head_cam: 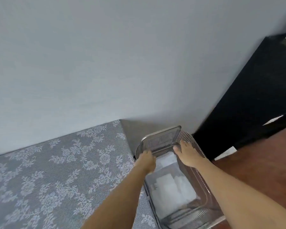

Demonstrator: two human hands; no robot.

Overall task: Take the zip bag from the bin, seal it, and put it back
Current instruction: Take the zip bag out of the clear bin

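Observation:
A clear plastic bin (203, 184) stands on the floor beside the bed. Inside it lies the zip bag (173, 184), clear with white contents, flat on the bottom. The bin's clear lid (162, 138) is tilted up at the far end. My left hand (147, 159) has its fingers curled on the lid's near left corner. My right hand (187, 154) rests with fingers stretched out against the lid's right corner and the bin's right rim. Neither hand touches the bag.
A bed or table under grey floral lace cloth (56, 179) fills the left. A pale wall (122, 63) rises behind. A black cabinet (254, 96) stands right of the bin on a reddish-brown floor (262, 162).

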